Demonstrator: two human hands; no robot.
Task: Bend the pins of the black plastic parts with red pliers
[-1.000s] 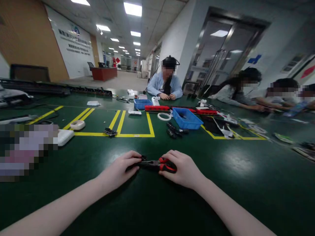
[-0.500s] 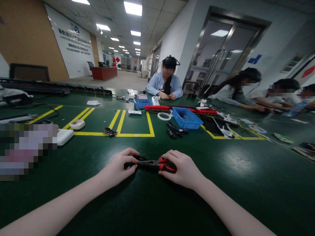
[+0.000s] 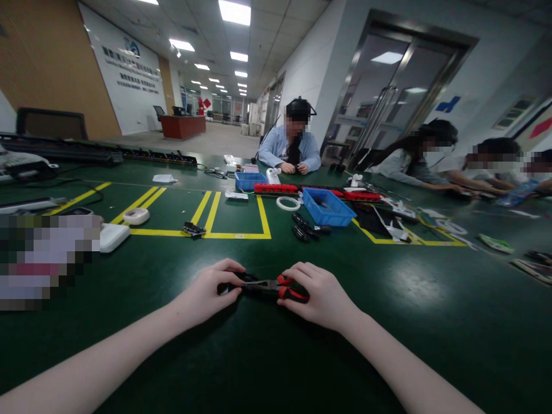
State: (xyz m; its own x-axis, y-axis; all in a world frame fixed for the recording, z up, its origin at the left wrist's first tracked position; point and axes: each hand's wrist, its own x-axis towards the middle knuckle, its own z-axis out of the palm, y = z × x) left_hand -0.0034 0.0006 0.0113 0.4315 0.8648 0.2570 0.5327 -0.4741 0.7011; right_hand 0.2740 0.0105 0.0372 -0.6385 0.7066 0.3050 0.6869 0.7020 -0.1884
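Note:
My right hand (image 3: pixel 317 292) is closed around the red and black handles of a pair of needle-nose pliers (image 3: pixel 269 285), whose jaws point left. At their tips, my left hand (image 3: pixel 218 287) pinches a small black part (image 3: pixel 248 278), mostly hidden behind my fingers. The jaws reach my left fingertips; whether they grip the part cannot be made out. Both hands are low over the green table (image 3: pixel 267 356), in front of me.
Beyond my hands lie several black parts (image 3: pixel 305 227), a blue bin (image 3: pixel 328 207), a white ring (image 3: pixel 288 203) and a small dark piece (image 3: pixel 193 229). A white box (image 3: pixel 112 238) is at the left. A person (image 3: pixel 290 144) sits opposite; others sit at the right.
Both hands and the pliers stay in nearly the same place. The view has shifted very slightly, and the plier jaws look a little more spread.

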